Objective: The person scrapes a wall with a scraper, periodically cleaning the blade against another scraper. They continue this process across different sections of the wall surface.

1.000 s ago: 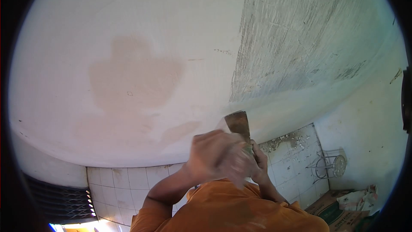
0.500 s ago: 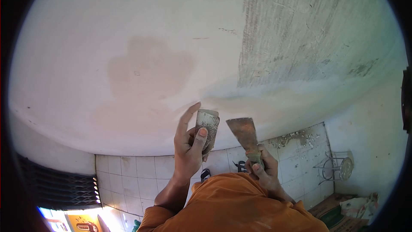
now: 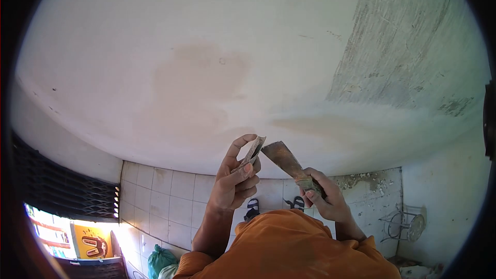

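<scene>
My left hand point(image 3: 233, 180) pinches a folded, dust-caked piece of sandpaper point(image 3: 253, 151) between thumb and fingers, its thin edge turned towards me. In my right hand point(image 3: 327, 196) is a rusty putty knife point(image 3: 284, 159), gripped round the handle with the blade pointing up and to the left. The blade's corner is right beside the sandpaper's upper end. Both hands are in front of the pale wall point(image 3: 289, 88), which has a beige damp-looking patch point(image 3: 199, 77) and a rough scraped area point(image 3: 395, 46) at upper right.
White floor tiles point(image 3: 178, 204) run along the wall's foot, with flaked debris point(image 3: 372, 181) at right. A metal stool point(image 3: 408, 225) stands in the right corner. A dark folding grille point(image 3: 62, 178) and a green bag point(image 3: 161, 259) are at left.
My left hand has turned the sandpaper from its broad face to its edge. The putty knife has tilted left, closer to the sandpaper. The view has swung left.
</scene>
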The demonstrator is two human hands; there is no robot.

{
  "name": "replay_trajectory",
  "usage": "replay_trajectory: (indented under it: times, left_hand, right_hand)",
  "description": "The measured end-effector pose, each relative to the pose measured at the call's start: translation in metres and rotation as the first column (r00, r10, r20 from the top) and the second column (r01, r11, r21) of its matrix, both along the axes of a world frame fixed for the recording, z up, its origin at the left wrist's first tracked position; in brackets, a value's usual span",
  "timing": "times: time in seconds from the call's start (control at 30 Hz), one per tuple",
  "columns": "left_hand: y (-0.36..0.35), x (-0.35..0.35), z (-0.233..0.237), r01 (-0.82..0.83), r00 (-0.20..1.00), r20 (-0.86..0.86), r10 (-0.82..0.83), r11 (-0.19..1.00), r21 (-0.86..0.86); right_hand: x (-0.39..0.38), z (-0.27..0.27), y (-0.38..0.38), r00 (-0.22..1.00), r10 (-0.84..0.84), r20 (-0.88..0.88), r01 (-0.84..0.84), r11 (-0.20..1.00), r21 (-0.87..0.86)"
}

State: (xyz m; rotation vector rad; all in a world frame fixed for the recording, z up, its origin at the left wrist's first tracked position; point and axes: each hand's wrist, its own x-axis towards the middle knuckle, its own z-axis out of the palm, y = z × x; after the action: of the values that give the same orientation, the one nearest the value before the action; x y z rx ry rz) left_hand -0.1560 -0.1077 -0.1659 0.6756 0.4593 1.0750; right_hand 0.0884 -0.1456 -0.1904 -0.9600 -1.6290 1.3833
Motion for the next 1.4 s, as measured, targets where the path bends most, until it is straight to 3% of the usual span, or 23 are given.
replay_trajectory:
  times: [0.1, 0.17, 0.23, 0.33, 0.47, 0.57, 0.67, 0.83, 0.93, 0.97, 1.07, 1.1, 1.13, 1.2, 1.23, 1.33, 1.4]
  left_hand:
    - [-0.009, 0.002, 0.01, -0.113, 0.991, -0.078, 0.108, 0.992, -0.054]
    - [-0.013, 0.003, 0.002, -0.194, 0.961, -0.202, 0.19, 0.981, 0.0]
    - [-0.015, 0.005, -0.003, -0.301, 0.877, -0.368, 0.31, 0.95, 0.084]
    - [-0.01, 0.008, -0.015, -0.372, 0.794, -0.465, 0.39, 0.918, 0.135]
    - [-0.017, 0.001, -0.018, -0.3, 0.776, -0.569, 0.274, 0.953, 0.051]
    - [-0.017, -0.004, -0.023, -0.328, 0.728, -0.629, 0.272, 0.944, 0.029]
    - [-0.013, -0.01, -0.029, -0.337, 0.803, -0.544, 0.243, 0.938, -0.079]
    - [-0.008, -0.015, -0.039, -0.277, 0.81, -0.561, 0.173, 0.955, -0.104]
    - [-0.007, -0.015, -0.043, -0.271, 0.789, -0.592, 0.164, 0.958, -0.095]
    - [-0.01, -0.016, -0.039, -0.275, 0.764, -0.622, 0.168, 0.958, -0.078]
    - [-0.013, -0.016, -0.026, -0.291, 0.671, -0.706, 0.227, 0.956, 0.031]
    - [-0.011, -0.015, -0.026, -0.308, 0.623, -0.729, 0.285, 0.945, 0.107]
    - [-0.009, -0.014, -0.027, -0.329, 0.572, -0.743, 0.348, 0.927, 0.182]
    - [-0.014, -0.008, -0.029, -0.318, 0.571, -0.739, 0.359, 0.926, 0.204]
    - [-0.021, -0.005, -0.024, -0.31, 0.587, -0.722, 0.366, 0.926, 0.217]
    - [-0.035, -0.006, -0.003, -0.281, 0.594, -0.673, 0.439, 0.898, 0.338]
    - [-0.031, -0.002, -0.004, -0.33, 0.503, -0.628, 0.593, 0.804, 0.495]
  right_hand:
    - [-0.009, -0.001, 0.001, 0.999, -0.025, -0.027, 0.023, 0.998, -0.057]
    - [-0.019, -0.006, 0.002, 0.993, -0.052, -0.102, 0.039, 0.992, -0.119]
    - [-0.024, -0.006, 0.005, 0.997, -0.066, 0.049, 0.07, 0.994, -0.087]
    - [-0.024, 0.003, 0.009, 0.965, -0.105, 0.242, 0.111, 0.994, -0.015]
    - [-0.03, 0.003, 0.018, 0.865, -0.129, 0.485, 0.148, 0.989, 0.0]
    - [-0.022, -0.006, 0.027, 0.781, -0.286, 0.556, 0.281, 0.955, 0.096]
    - [-0.029, -0.003, 0.008, 0.883, -0.136, 0.45, 0.044, 0.977, 0.209]
    - [-0.021, -0.007, 0.029, 0.784, -0.189, 0.591, 0.225, 0.974, 0.013]
    - [-0.027, -0.014, 0.014, 0.844, -0.111, 0.524, 0.061, 0.992, 0.112]
    - [-0.027, -0.025, 0.014, 0.857, -0.15, 0.493, 0.041, 0.974, 0.224]
    - [-0.005, -0.036, 0.036, 0.659, -0.337, 0.673, 0.283, 0.939, 0.193]
    - [-0.01, -0.026, 0.03, 0.668, -0.325, 0.669, 0.285, 0.943, 0.173]
    - [-0.014, -0.025, 0.026, 0.794, -0.19, 0.577, 0.198, 0.979, 0.05]
    - [-0.039, -0.024, 0.006, 0.875, -0.176, 0.452, 0.091, 0.975, 0.205]
    - [-0.04, -0.023, 0.007, 0.881, -0.141, 0.453, 0.096, 0.988, 0.12]
    - [-0.04, -0.041, 0.026, 0.842, -0.39, 0.373, 0.378, 0.92, 0.108]
    - [-0.055, -0.028, 0.012, 0.955, -0.218, 0.203, 0.223, 0.975, -0.004]
